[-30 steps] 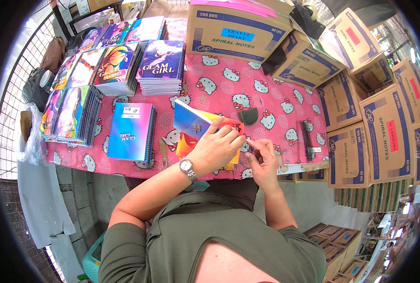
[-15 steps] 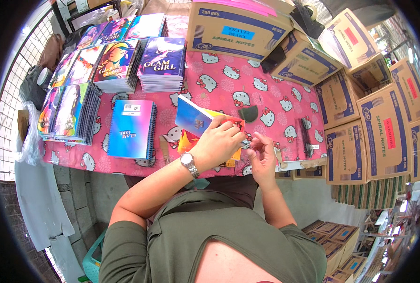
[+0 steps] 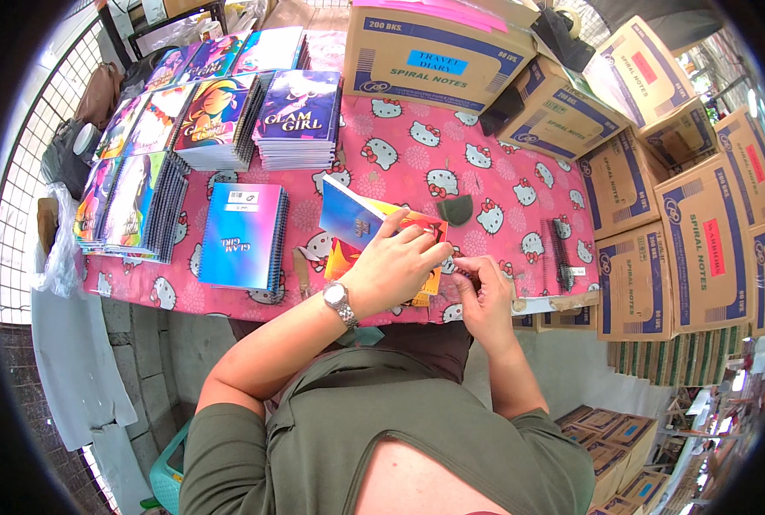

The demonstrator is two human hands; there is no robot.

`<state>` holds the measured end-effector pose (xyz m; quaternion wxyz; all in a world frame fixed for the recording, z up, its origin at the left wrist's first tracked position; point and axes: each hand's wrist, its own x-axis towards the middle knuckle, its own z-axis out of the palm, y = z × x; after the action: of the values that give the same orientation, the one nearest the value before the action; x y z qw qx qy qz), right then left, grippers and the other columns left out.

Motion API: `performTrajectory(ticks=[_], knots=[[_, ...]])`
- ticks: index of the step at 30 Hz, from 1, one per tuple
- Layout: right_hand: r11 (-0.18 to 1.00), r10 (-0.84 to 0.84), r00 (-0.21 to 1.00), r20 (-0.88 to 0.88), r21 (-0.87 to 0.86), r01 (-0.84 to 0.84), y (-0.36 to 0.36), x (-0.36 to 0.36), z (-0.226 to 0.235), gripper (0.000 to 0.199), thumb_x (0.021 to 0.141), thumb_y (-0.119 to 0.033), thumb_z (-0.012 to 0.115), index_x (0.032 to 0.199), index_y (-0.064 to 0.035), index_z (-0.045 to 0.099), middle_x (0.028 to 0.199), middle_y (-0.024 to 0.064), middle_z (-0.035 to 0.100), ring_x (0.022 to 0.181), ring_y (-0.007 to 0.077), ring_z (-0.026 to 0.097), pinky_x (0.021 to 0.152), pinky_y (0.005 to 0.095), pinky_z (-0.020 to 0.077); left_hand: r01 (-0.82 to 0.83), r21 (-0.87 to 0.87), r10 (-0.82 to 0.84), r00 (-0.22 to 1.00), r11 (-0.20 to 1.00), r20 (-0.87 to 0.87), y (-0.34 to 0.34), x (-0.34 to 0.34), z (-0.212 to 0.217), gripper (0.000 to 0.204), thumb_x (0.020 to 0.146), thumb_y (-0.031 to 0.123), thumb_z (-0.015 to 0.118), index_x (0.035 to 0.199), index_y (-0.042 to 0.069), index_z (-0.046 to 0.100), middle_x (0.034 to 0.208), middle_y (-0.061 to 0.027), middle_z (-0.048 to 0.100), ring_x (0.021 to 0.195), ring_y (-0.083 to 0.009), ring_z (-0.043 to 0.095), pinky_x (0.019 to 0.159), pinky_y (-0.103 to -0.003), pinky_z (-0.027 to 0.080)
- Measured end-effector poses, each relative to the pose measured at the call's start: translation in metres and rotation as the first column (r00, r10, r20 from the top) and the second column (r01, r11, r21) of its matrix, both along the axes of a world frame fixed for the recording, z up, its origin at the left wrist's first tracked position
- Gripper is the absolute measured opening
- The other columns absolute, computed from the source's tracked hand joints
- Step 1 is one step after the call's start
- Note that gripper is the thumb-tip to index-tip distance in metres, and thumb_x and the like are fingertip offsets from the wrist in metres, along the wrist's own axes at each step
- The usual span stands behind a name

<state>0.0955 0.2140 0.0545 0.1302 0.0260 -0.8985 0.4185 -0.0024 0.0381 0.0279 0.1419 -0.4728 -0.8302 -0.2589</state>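
At the table's front edge, my left hand [image 3: 402, 262] lies over a notebook [image 3: 348, 219] with a blue cover lifted at the left and red and yellow showing beneath. Its fingers curl together over the book's right part and hold it down. Just off the book's right edge, my right hand [image 3: 487, 296] has thumb and forefinger brought together in a pinch. What sits between those fingertips is too small to make out. To the left lies a stack of blue-pink spiral notebooks [image 3: 241, 236].
Piles of spiral notebooks [image 3: 297, 112] fill the table's left and back. A dark green rounded piece [image 3: 455, 210] lies beyond my hands, and black spiral coils [image 3: 560, 253] lie at the right. Cardboard boxes [image 3: 438, 56] stand behind and are stacked along the right [image 3: 700, 240].
My right hand has shifted slightly right, and its thumb and forefinger have closed closer together. My left hand stays on the notebook, nearly unmoved.
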Motion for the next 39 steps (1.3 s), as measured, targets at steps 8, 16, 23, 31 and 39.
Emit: performTrajectory(ticks=[8,16,23,31,39], knots=[[0.794,0.406,0.835,0.372,-0.596,-0.120,0.024,-0.032,0.008,0.018,0.104,-0.010,0.053,0.121,-0.0048,0.053,0.084,0.0050,0.063,0.070,0.0146,0.061,0.067,0.0279,0.0506,0.030,-0.030,-0.028,0.998,0.999,0.053,-0.013,0.003,0.006,0.027,0.085,0.022,0.072,0.109,0.013,0.063,0.094,-0.0012,0.065,0.102,-0.0195,0.063,0.117,-0.051,0.032],[0.841,-0.018,0.995,0.099,0.539,-0.038,0.113,-0.139,-0.165,0.030,0.082,-0.017,0.076,0.107,-0.0044,0.065,0.135,0.0191,0.058,0.131,0.0377,0.048,0.108,0.0497,0.0394,0.074,0.038,-0.077,0.994,0.997,0.083,-0.016,0.005,-0.009,0.026,0.085,0.034,0.073,0.104,0.018,0.066,0.103,0.0014,0.067,0.114,-0.0177,0.061,0.118,-0.065,0.017],[0.603,0.533,0.841,0.093,-0.739,-0.301,0.068,-0.087,-0.036,0.052,0.076,-0.037,0.079,0.116,-0.0056,0.071,0.129,0.0107,0.057,0.124,0.0240,0.053,0.106,0.0383,0.0415,-0.218,-0.067,0.221,0.974,0.974,0.041,-0.033,-0.004,-0.017,0.032,0.076,0.035,0.081,0.099,0.021,0.064,0.150,-0.0016,0.044,0.154,-0.0390,0.005,0.102,-0.086,-0.012],[0.379,0.739,0.673,-0.004,-0.825,-0.420,0.057,-0.064,-0.021,0.077,0.067,-0.057,0.073,0.120,-0.0014,0.070,0.123,0.0094,0.049,0.115,0.0224,0.051,0.101,0.0362,0.0410,-0.018,-0.026,0.021,0.994,0.999,0.110,-0.019,-0.018,-0.010,0.028,0.077,0.030,0.080,0.099,0.020,0.064,0.123,0.0010,0.056,0.145,-0.0312,0.033,0.107,-0.082,-0.011],[0.608,0.740,0.637,0.214,-0.619,-0.498,0.051,-0.087,-0.019,0.065,0.075,-0.058,0.069,0.115,-0.0060,0.068,0.118,0.0065,0.051,0.113,0.0195,0.051,0.100,0.0351,0.0395,-0.221,-0.008,0.220,0.968,0.975,0.121,-0.045,-0.021,0.005,0.041,0.069,0.043,0.084,0.097,0.020,0.064,0.119,0.0018,0.056,0.143,-0.0318,0.033,0.103,-0.086,-0.006]])
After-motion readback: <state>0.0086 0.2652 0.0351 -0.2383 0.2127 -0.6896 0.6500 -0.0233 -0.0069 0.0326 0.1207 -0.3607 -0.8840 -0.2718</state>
